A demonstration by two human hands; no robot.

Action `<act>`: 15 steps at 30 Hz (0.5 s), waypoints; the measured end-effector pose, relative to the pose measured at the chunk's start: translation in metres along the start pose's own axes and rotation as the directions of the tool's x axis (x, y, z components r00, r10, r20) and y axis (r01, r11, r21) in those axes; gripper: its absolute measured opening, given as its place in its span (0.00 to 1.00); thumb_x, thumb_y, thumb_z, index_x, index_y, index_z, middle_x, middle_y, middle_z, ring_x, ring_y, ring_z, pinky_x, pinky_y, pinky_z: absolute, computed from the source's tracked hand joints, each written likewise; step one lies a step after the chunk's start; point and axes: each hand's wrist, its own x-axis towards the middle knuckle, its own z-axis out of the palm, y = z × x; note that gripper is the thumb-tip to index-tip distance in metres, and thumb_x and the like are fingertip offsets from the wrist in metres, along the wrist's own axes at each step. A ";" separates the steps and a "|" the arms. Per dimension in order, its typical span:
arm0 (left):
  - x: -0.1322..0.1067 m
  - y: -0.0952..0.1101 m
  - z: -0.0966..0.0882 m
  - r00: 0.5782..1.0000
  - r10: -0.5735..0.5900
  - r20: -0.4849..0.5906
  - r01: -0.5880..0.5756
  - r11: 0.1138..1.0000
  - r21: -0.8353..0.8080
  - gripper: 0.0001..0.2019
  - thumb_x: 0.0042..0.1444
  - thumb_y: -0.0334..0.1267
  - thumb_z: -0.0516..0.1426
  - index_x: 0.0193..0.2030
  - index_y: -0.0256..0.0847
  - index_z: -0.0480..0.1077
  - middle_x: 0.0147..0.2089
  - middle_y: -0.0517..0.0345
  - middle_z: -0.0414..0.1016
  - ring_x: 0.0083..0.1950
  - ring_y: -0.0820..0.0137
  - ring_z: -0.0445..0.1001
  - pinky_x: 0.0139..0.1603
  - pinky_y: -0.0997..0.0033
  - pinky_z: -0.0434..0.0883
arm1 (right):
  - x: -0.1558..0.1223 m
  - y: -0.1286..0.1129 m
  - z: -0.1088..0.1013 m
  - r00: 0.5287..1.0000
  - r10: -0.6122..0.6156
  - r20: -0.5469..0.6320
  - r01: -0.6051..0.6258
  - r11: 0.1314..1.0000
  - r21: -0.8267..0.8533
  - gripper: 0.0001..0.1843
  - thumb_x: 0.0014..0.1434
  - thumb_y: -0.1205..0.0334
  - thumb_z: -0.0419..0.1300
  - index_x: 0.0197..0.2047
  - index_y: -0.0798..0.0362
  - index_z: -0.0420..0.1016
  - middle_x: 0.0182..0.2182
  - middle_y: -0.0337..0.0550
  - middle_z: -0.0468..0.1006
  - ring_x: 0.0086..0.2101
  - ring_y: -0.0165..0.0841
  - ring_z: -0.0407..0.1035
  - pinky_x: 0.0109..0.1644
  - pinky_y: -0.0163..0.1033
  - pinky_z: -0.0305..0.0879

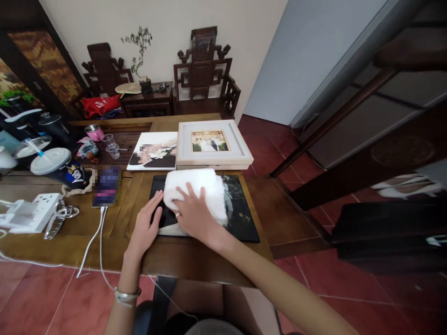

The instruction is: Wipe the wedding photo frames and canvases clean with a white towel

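Observation:
A folded white towel (213, 195) lies on a dark photo panel (244, 218), which rests flat at the front right of the wooden table. My right hand (195, 211) presses down on the towel with its fingers spread, a ring on one of them. At the panel's left edge, my left hand (148, 223) touches down with fingers stretched out, close beside the towel. The towel and my right hand cover much of the panel's picture.
Behind the panel lie a white photo print (153, 149) and a light-framed picture (214, 142). To the left are a phone (106, 186) on white cables, a power strip (42, 211), a clear hair claw (59, 218) and a lidded cup (59, 167). A wooden chair (296, 214) stands right.

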 end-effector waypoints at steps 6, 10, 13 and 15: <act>-0.003 0.000 -0.006 0.980 -0.037 -0.194 -0.009 0.973 -0.232 0.25 0.68 0.47 0.39 0.66 0.42 0.59 0.68 0.52 0.59 0.70 0.61 0.55 0.71 0.55 0.50 | -0.029 -0.016 0.010 0.936 -0.348 0.048 0.339 0.932 0.128 0.15 0.58 0.64 0.54 0.46 0.53 0.77 0.65 0.48 0.60 0.66 0.54 0.40 0.64 0.71 0.32; -0.002 -0.001 -0.002 0.990 0.031 -0.141 -0.046 0.993 -0.105 0.25 0.68 0.47 0.38 0.66 0.42 0.58 0.68 0.52 0.59 0.71 0.63 0.53 0.71 0.56 0.50 | -0.072 -0.015 0.003 0.922 -0.376 0.087 0.343 0.902 0.262 0.14 0.58 0.64 0.54 0.46 0.52 0.77 0.62 0.44 0.65 0.66 0.48 0.42 0.66 0.67 0.30; -0.002 -0.003 0.001 0.999 0.019 -0.034 -0.018 0.999 0.031 0.23 0.67 0.43 0.43 0.66 0.42 0.59 0.68 0.51 0.59 0.70 0.64 0.54 0.70 0.56 0.52 | -0.095 -0.004 -0.002 0.958 -0.277 0.073 0.243 0.921 0.305 0.15 0.57 0.69 0.53 0.45 0.51 0.76 0.61 0.42 0.67 0.66 0.42 0.43 0.68 0.61 0.31; -0.002 -0.006 0.003 1.000 0.006 0.021 -0.008 0.994 0.107 0.22 0.66 0.42 0.46 0.65 0.42 0.60 0.68 0.50 0.60 0.70 0.63 0.54 0.69 0.55 0.53 | -0.101 0.008 -0.004 0.979 -0.193 0.061 0.169 0.944 0.284 0.16 0.55 0.72 0.52 0.42 0.52 0.76 0.61 0.43 0.66 0.66 0.41 0.43 0.69 0.60 0.32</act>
